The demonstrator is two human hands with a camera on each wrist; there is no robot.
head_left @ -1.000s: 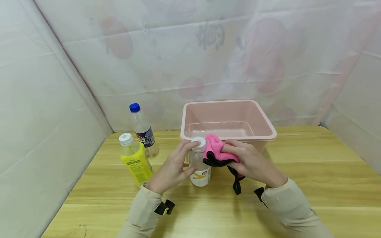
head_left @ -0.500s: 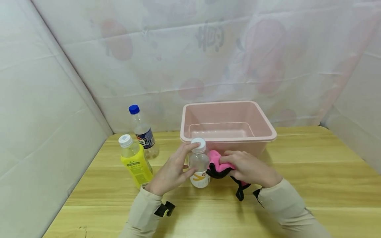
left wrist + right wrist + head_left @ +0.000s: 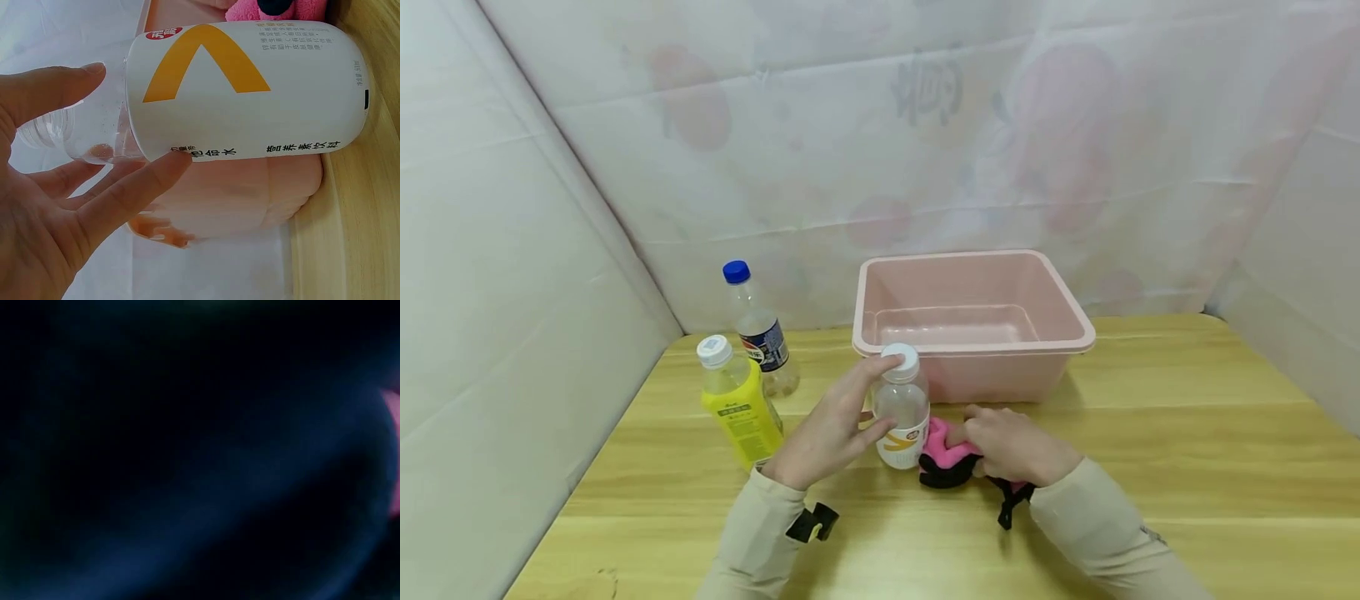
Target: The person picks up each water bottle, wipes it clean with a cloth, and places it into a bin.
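The left hand (image 3: 831,429) is gripping the bottle (image 3: 902,408), standing on the bench (image 3: 1150,433); the right hand (image 3: 1011,442) is clutching the cloth (image 3: 943,446) at its base. Wiping seems underway; next, probably rubbing upward.

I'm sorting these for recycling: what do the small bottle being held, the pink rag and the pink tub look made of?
The small bottle looks like clear, glossy plastic: the table shows through it above a white printed label, and its cap is white. The pink rag looks like soft, fluffy cloth with black trim, bunched under the right hand. The pink tub seems to be smooth, matte moulded plastic with a rolled rim.
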